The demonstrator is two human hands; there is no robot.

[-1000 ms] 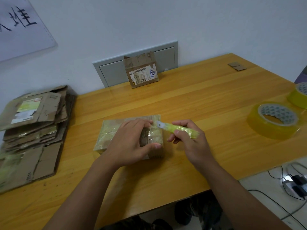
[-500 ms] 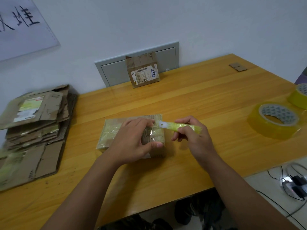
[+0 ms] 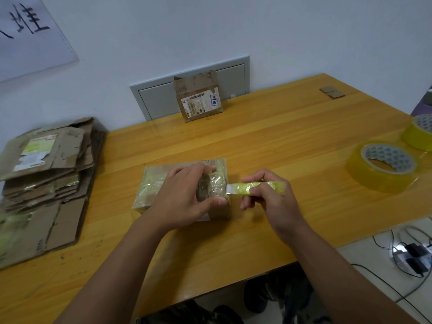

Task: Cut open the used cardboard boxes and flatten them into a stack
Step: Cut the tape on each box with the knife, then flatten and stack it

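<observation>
A small cardboard box [image 3: 152, 185] wrapped in clear tape lies in the middle of the wooden table [image 3: 268, 146]. My left hand [image 3: 184, 197] grips its right end, thumb on the near side. My right hand [image 3: 271, 199] holds a yellow-green utility knife [image 3: 264, 187], whose blade tip touches the box's right end. A stack of flattened cardboard [image 3: 42, 183] lies at the table's left edge. Another taped box [image 3: 198, 99] with a shipping label leans against the wall at the back.
Two rolls of yellowish tape sit at the right: one roll [image 3: 383, 168] nearer me, the other roll [image 3: 419, 132] at the frame's edge. A small cardboard scrap [image 3: 332, 91] lies at the far right corner. Cables and a power strip [image 3: 411, 258] lie on the floor.
The knife has slid down along the box's right end, from the top corner toward my left thumb. My left hand keeps its grip on the box.
</observation>
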